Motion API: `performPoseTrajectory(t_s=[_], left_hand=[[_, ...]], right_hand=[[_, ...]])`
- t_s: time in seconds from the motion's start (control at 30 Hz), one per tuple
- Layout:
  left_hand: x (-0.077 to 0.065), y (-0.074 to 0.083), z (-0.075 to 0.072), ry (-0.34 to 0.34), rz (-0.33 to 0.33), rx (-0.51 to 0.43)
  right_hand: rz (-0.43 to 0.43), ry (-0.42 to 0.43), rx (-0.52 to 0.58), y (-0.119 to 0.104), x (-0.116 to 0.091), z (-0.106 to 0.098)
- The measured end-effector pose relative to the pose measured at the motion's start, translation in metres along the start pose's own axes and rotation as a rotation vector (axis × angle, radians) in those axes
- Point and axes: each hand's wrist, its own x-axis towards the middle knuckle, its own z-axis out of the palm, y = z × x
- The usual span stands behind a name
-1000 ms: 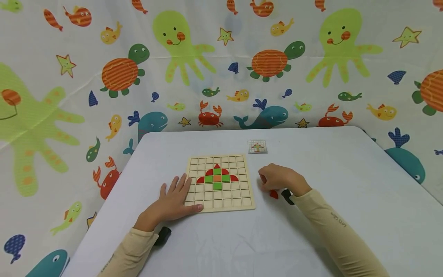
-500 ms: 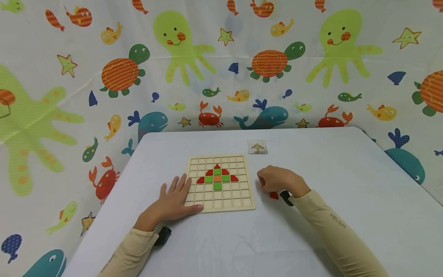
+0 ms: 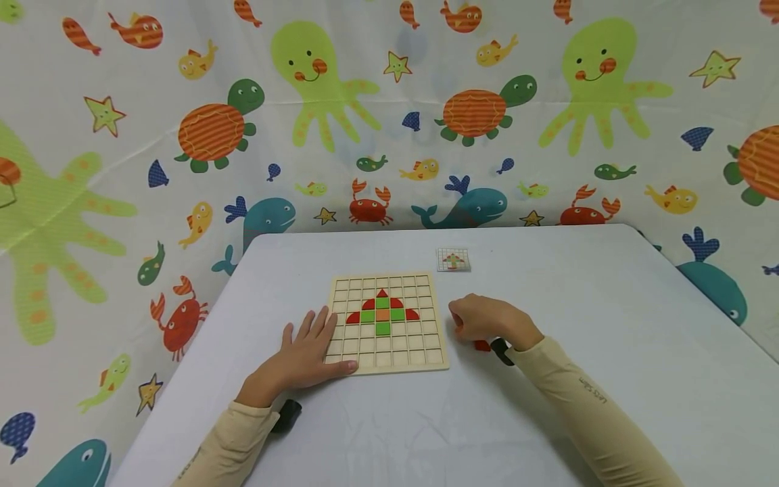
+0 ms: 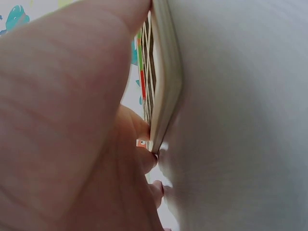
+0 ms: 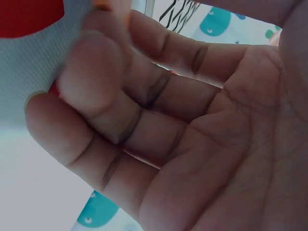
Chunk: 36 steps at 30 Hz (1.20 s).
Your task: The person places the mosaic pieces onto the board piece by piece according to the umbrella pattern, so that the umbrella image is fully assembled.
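Observation:
My left hand (image 3: pixel 307 348) lies spread with straight fingers on the left edge of a wooden grid board (image 3: pixel 420 345), its thumb at the near edge. Red, green and orange pieces form a tree-like pattern (image 3: pixel 382 314) on the board. Right of the board, my right hand (image 3: pixel 487 318) is low over the table with curled fingers. In the right wrist view, an orange tile (image 5: pixel 115 6) shows in part at its fingertips. A red piece (image 3: pixel 482 345) lies beneath that hand, partly covered; a red piece (image 5: pixel 29 17) also shows in the right wrist view.
A small pattern card (image 3: pixel 453 259) lies beyond the board, toward the table's far edge. The white table (image 3: pixel 578 284) meets a hanging sea-animal cloth (image 3: pixel 402 162) at the back. A dark band (image 3: pixel 502 351) sits at the right wrist.
My right hand has slid slightly left toward the board, and the red piece beneath it shows a little differently. The left hand and the pieces on the board stay put.

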Motion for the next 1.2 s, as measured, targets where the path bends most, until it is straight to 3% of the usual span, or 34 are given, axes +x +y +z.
performPoseTrajectory(t_s=[0.47, 1.2], left_hand=[[-0.0008, -0.0006, 0.0009, 0.008, 0.005, 0.0], [-0.0013, -0.0002, 0.0, 0.005, 0.001, -0.007]], right_hand=[[-0.059, -0.026, 0.096, 0.0005, 0.0042, 0.0029], [-0.154, 0.034, 0.084, -0.0027, 0.0085, 0.0054]])
